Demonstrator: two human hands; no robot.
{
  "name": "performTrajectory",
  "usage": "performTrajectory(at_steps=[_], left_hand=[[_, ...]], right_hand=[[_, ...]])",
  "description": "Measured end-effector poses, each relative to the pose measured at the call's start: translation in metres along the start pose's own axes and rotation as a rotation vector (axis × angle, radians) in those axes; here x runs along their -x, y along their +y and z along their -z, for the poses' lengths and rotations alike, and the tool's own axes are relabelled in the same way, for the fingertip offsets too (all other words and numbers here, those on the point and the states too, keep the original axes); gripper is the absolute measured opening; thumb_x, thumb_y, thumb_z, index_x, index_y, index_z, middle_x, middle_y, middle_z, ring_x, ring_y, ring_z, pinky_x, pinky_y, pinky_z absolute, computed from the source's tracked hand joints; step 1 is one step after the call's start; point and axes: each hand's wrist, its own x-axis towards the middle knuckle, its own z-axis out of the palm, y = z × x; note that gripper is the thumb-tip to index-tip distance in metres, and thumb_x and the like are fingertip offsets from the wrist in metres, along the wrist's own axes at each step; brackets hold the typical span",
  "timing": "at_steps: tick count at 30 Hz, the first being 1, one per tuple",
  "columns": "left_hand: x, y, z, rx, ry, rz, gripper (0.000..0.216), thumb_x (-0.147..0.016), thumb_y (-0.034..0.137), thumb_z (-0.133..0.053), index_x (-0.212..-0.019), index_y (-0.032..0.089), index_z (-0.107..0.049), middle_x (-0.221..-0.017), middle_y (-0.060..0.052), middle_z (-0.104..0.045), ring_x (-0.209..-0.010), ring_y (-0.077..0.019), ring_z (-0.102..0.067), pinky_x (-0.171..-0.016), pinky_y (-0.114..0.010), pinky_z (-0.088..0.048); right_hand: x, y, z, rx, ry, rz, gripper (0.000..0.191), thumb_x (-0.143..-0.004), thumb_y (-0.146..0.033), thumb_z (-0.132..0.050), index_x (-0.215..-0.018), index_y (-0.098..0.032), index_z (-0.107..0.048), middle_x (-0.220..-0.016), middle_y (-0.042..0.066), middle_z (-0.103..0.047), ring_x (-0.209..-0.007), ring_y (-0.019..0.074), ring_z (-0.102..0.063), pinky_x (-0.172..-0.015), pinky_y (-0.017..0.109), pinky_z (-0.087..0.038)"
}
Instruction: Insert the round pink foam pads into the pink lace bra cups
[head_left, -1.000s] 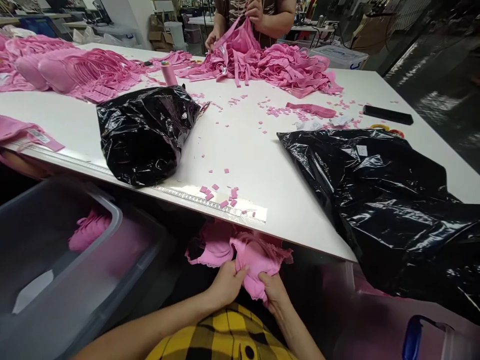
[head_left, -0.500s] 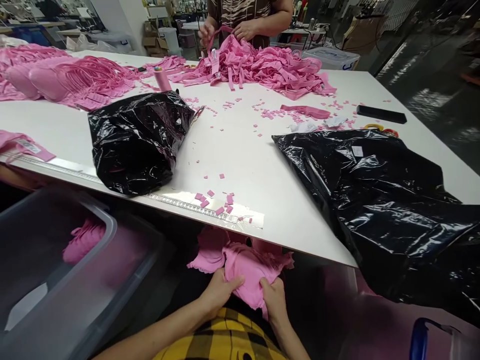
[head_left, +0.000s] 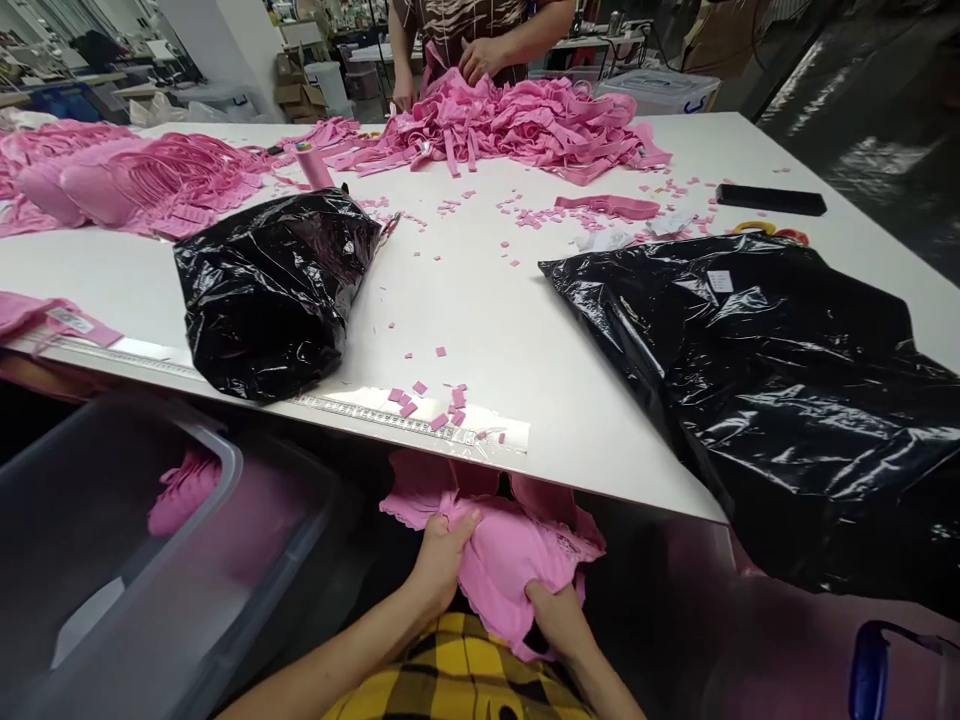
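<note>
Held garment [head_left: 499, 565]: matt pink cloth, smooth over the cup, with textured lace trim [head_left: 576, 543]. Black bag [head_left: 262, 300] and larger black bag [head_left: 780, 390]: thin plastic, highly glossy, creased. Table [head_left: 472, 310]: smooth white top, faint sheen; clear strip [head_left: 504, 444] at its edge, shiny plastic. Bin [head_left: 234, 468]: smooth translucent plastic. Blue handle [head_left: 868, 675]: glossy plastic. Checked shirt [head_left: 461, 662]: matt cloth. Boxes [head_left: 302, 100]: matt brown cardboard.

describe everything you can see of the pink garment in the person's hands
The pink garment looks like a bra: soft-looking fabric with a rounded cup and lacy trim along part of its edge. It is slightly creased, held below the near edge of the white table. The left hand grips its left side, the right hand its lower right, thumbs on top. Whether the pink pieces behind belong to it is unclear.
</note>
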Motion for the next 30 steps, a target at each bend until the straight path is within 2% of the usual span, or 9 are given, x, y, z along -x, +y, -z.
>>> performTrajectory(at_steps=[3,6,8,12,15,21,23,27,30], left_hand=[[0.008,0.0,0.002,-0.137,-0.056,0.055,0.039,-0.061,0.05,-0.07,-0.058,0.014,-0.054,-0.055,0.0,-0.056,-0.052,-0.0102,-0.049,-0.053,-0.023,-0.041],[0.02,0.004,0.014,-0.481,-0.114,0.153,0.044,-0.068,0.057,-0.06,-0.057,0.014,-0.056,-0.051,-0.001,-0.054,-0.047,-0.0119,-0.049,-0.048,-0.024,-0.039],[0.026,0.01,0.022,-0.814,-0.106,-0.064,0.039,-0.075,0.05,-0.056,-0.06,0.015,-0.06,-0.053,-0.002,-0.055,-0.049,-0.0131,-0.05,-0.049,-0.024,-0.039],[0.026,0.016,0.021,-1.303,-0.226,-0.803,0.022,-0.086,0.025,-0.047,-0.093,0.02,-0.067,-0.078,-0.006,-0.063,-0.067,-0.0152,-0.056,-0.061,-0.025,-0.041],[0.017,0.01,0.014,-1.516,-0.248,-1.073,0.026,-0.087,0.015,-0.041,-0.097,0.018,-0.065,-0.075,-0.007,-0.062,-0.066,-0.0161,-0.054,-0.058,-0.027,-0.038],[0.011,0.002,0.013,-1.587,-0.256,-1.304,0.03,-0.086,0.007,-0.034,-0.079,0.015,-0.062,-0.064,-0.005,-0.056,-0.059,-0.0167,-0.048,-0.055,-0.03,-0.031],[0.016,0.004,0.014,-1.6,-0.308,-1.327,0.028,-0.085,0.006,-0.035,-0.081,0.013,-0.062,-0.065,-0.006,-0.056,-0.06,-0.017,-0.047,-0.056,-0.03,-0.03],[0.02,0.005,0.015,-1.611,-0.572,-1.347,0.026,-0.084,0.008,-0.036,-0.087,0.013,-0.061,-0.068,-0.008,-0.058,-0.062,-0.0179,-0.047,-0.058,-0.032,-0.03],[0.015,0.001,0.013,-1.552,-0.557,-1.285,0.031,-0.086,0.007,-0.031,-0.088,0.014,-0.061,-0.071,-0.009,-0.06,-0.063,-0.0178,-0.048,-0.058,-0.032,-0.031]], right_hand=[[-0.004,-0.008,0.0,-0.109,0.023,-0.089,0.048,-0.053,-0.026,-0.047,-0.096,-0.012,-0.063,-0.084,0.008,-0.07,-0.087,0.0223,-0.062,-0.084,0.03,-0.046],[-0.008,-0.013,0.005,-0.043,0.118,-0.054,0.048,-0.05,-0.027,-0.047,-0.093,-0.012,-0.062,-0.085,0.008,-0.069,-0.089,0.0231,-0.06,-0.086,0.031,-0.044],[-0.007,-0.013,0.008,0.031,0.117,-0.039,0.045,-0.051,-0.025,-0.048,-0.091,-0.012,-0.062,-0.086,0.009,-0.068,-0.091,0.0233,-0.059,-0.088,0.031,-0.042],[0.0,-0.011,0.008,0.026,0.082,-0.028,0.043,-0.051,-0.023,-0.049,-0.092,-0.013,-0.06,-0.087,0.008,-0.068,-0.093,0.0231,-0.059,-0.089,0.031,-0.043],[0.007,-0.014,0.005,-0.035,0.117,-0.041,0.044,-0.05,-0.02,-0.052,-0.094,-0.013,-0.059,-0.085,0.007,-0.068,-0.086,0.0224,-0.061,-0.082,0.031,-0.047],[0.013,-0.028,0.004,0.01,0.068,0.003,0.033,-0.052,-0.016,-0.054,-0.084,-0.015,-0.06,-0.084,0.007,-0.068,-0.083,0.0219,-0.063,-0.078,0.029,-0.049],[0.013,-0.033,0.003,0.055,0.057,0.064,0.028,-0.052,-0.015,-0.053,-0.079,-0.016,-0.06,-0.081,0.006,-0.068,-0.08,0.0218,-0.063,-0.076,0.029,-0.05],[0.01,-0.035,0.0,0.097,-0.001,0.119,0.027,-0.05,-0.012,-0.049,-0.074,-0.015,-0.06,-0.074,0.005,-0.068,-0.069,0.0205,-0.061,-0.072,0.029,-0.05],[0.007,-0.035,-0.003,0.009,0.022,0.08,0.037,-0.049,-0.013,-0.046,-0.083,-0.015,-0.059,-0.081,0.006,-0.068,-0.073,0.0199,-0.061,-0.077,0.029,-0.049]])
